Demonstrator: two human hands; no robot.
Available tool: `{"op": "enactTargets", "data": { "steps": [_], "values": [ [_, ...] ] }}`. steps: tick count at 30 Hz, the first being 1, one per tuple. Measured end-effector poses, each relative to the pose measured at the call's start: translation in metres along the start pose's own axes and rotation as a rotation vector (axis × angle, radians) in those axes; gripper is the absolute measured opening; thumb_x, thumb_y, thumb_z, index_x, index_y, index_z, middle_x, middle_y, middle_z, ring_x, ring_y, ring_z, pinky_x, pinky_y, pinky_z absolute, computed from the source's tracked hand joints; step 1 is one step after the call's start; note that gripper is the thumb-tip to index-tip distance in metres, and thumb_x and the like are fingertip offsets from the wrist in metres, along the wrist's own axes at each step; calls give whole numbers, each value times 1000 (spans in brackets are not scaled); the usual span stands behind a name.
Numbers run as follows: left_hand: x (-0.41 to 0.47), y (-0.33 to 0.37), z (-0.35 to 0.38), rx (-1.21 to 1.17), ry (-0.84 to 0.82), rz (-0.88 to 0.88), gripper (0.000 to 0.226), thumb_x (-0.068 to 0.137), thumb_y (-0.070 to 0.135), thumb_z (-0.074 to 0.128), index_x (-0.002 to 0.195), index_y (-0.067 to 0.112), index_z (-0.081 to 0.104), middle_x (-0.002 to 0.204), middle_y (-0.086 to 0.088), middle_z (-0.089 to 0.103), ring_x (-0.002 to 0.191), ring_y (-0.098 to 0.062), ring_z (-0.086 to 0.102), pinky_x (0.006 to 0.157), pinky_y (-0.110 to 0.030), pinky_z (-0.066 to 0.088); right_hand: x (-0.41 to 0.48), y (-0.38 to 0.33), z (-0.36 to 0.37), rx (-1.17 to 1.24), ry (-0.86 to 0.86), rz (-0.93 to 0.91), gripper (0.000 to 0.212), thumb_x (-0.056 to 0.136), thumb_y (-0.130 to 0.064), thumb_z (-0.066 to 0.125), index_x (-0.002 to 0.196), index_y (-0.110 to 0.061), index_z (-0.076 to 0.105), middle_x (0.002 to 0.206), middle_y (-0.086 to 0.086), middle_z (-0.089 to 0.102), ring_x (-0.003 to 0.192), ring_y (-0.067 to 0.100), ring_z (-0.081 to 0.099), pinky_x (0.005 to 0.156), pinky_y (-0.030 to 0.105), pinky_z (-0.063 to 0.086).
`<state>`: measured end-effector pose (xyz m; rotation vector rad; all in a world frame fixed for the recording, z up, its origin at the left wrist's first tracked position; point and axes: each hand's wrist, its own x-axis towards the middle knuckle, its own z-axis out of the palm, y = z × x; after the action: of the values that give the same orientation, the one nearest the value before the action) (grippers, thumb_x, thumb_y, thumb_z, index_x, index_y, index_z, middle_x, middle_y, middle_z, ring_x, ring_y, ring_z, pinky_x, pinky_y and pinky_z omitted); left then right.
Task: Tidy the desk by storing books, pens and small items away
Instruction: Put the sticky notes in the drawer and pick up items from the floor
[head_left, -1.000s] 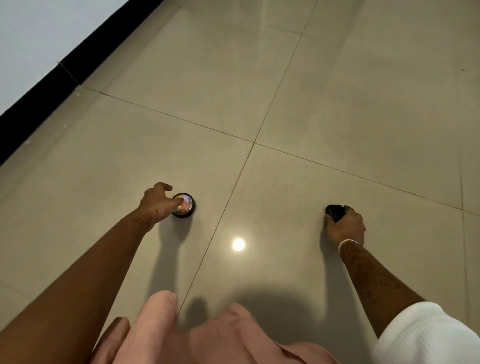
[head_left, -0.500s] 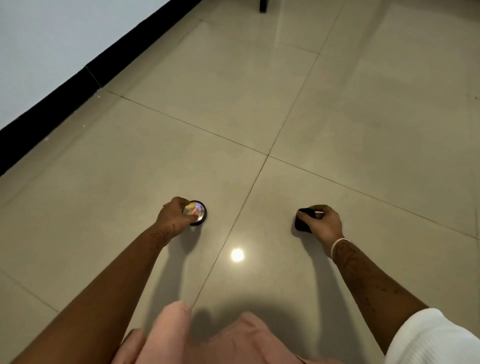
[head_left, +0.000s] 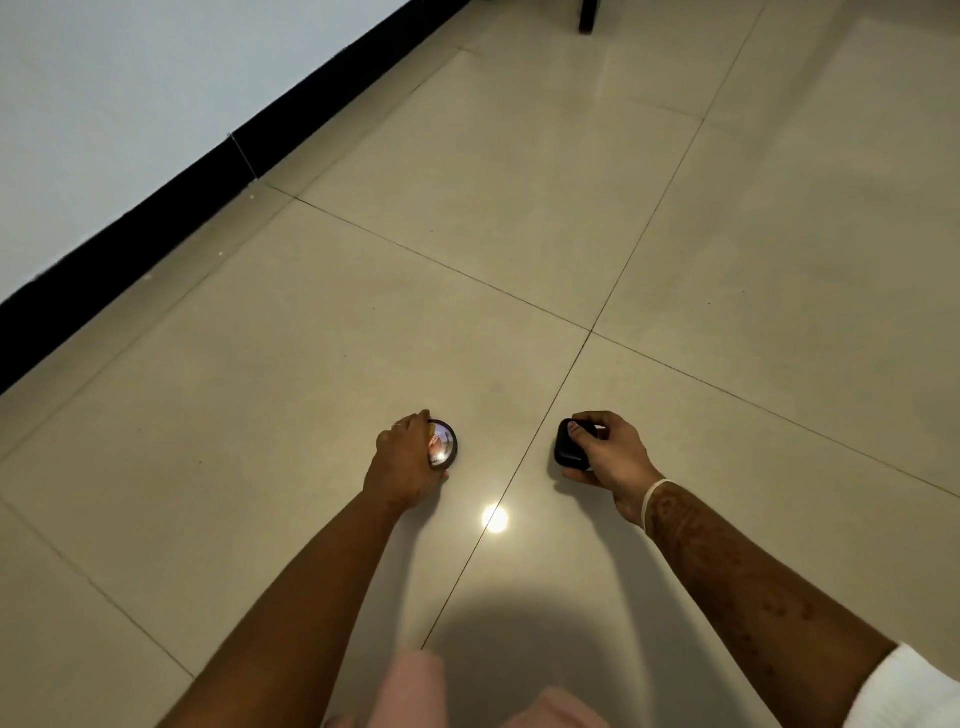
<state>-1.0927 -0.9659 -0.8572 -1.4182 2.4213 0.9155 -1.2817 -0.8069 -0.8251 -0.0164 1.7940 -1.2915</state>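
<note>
My left hand (head_left: 408, 460) is closed around a small round black tin with a shiny printed lid (head_left: 442, 442), held over the beige tiled floor. To its right, my right hand (head_left: 608, 452) grips a small black rounded case (head_left: 567, 444), thumb on top. Both objects are partly covered by my fingers. The two hands are about one hand's width apart. No desk, books or pens show in this view.
Glossy floor tiles (head_left: 519, 218) fill the view, with a bright lamp reflection (head_left: 494, 518) between my forearms. A white wall with black skirting (head_left: 156, 208) runs along the left. A dark furniture leg (head_left: 588, 15) stands at the top edge.
Both hands have come closer together and lifted the tin and the black case off the floor. The view has tilted up, showing more wall and the furniture leg.
</note>
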Motion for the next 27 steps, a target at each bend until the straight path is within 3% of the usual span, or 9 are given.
{"op": "enactTargets", "data": {
  "steps": [6,9,12,15,18,21,27],
  "values": [
    [-2,4,1,-4,64,28,88,78,30,78,149,10,29,145,-13,37,129,-33,42,103,-36,38,1,0,7,16,6,-8,26,94,-12,59,120,-8,55,111,12,56,79,19,62,49,26,56],
    [-4,14,-9,-249,117,-27,89,74,34,81,145,7,36,140,-13,41,125,-28,48,98,-26,38,-3,-7,17,19,-15,-41,22,94,-12,59,116,-11,56,112,11,57,82,20,62,50,25,56],
    [-13,34,-32,-649,209,-145,65,66,30,87,120,10,56,119,-10,59,106,-24,61,82,-30,55,-14,-21,30,73,-57,-33,23,94,-12,59,117,-13,56,120,15,56,88,24,63,57,28,57],
    [-40,62,-72,-1167,158,-309,61,70,8,84,118,10,48,114,-10,57,98,-24,64,65,-30,60,-41,-47,46,158,-105,11,22,95,-11,57,115,-18,59,120,15,57,90,27,65,65,32,59],
    [-74,80,-119,-1429,157,-351,76,65,1,85,129,4,44,119,-16,58,96,-25,65,63,-26,59,-85,-88,61,231,-183,41,22,95,-11,56,115,-20,61,121,15,59,97,31,66,67,32,59],
    [-118,95,-174,-1535,226,-399,80,59,5,90,128,2,50,121,-20,62,98,-25,67,66,-26,57,-135,-137,79,280,-251,31,27,96,-10,54,121,-19,60,124,14,59,103,33,65,69,31,58],
    [-230,128,-317,-1615,355,-397,52,73,7,81,120,4,60,111,-13,69,84,-17,70,64,-23,58,-256,-262,116,308,-341,-7,35,100,-12,48,130,-28,53,122,7,59,109,34,64,75,32,58]
  ]
}}
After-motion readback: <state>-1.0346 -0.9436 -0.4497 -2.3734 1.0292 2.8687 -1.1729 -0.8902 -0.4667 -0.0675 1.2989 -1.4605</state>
